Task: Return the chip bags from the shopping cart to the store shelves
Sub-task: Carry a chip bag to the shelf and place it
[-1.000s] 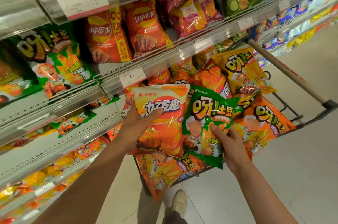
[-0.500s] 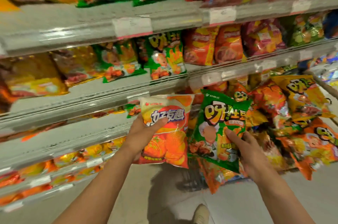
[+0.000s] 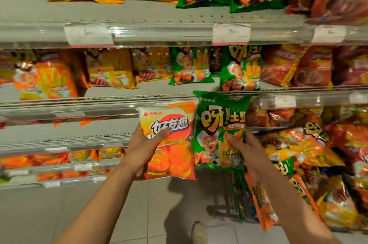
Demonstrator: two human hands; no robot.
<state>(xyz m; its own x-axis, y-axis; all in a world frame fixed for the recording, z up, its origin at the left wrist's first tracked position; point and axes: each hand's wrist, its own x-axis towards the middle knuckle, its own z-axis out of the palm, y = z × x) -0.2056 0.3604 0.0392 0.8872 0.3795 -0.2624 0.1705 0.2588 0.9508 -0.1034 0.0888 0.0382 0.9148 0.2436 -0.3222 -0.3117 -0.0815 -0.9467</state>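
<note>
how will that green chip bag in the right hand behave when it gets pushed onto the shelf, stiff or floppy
Probably light and puffy: the right hand holds the green chip bag upright by one edge with a thumb-and-finger grip. Its top corner bends over, so it likely flexes rather than stays stiff. The glossy film looks slippery, and hard pushing would likely crush the chips.
</note>
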